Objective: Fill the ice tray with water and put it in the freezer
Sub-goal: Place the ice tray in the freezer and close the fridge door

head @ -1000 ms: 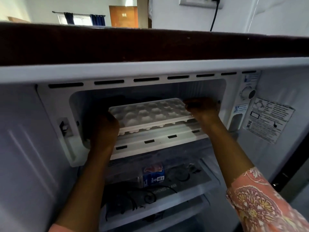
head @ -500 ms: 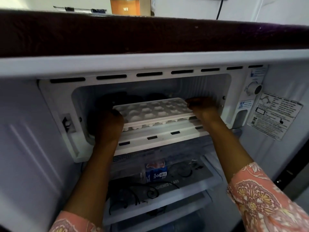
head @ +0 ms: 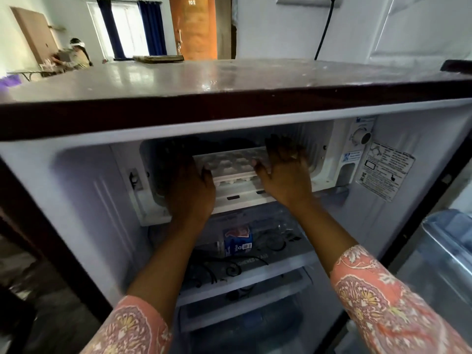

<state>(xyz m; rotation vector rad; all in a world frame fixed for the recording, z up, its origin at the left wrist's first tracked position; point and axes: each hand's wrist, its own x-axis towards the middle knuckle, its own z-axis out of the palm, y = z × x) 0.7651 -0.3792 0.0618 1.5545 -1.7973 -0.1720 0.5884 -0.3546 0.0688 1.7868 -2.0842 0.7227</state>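
The white ice tray [head: 229, 163] sits level inside the small freezer compartment [head: 321, 159] at the top of the open fridge. My left hand [head: 190, 190] grips the tray's left end, with the thumb on its front edge. At the right end, my right hand [head: 283, 172] lies on the tray, fingers spread over its top and thumb on the front rim. The tray's far part is dark and partly hidden by my hands. Water in the cells cannot be made out.
Below the freezer a plastic bottle [head: 236, 241] lies on a glass shelf [head: 255, 274]. A thermostat knob [head: 362, 136] and sticker [head: 385, 169] are on the right inner wall. The fridge door shelf [head: 444, 251] stands at right. A person [head: 74, 53] is far back left.
My head has risen, so the fridge top now shows. Both hands have come closer together on the tray, and the tray sits deeper in the freezer.
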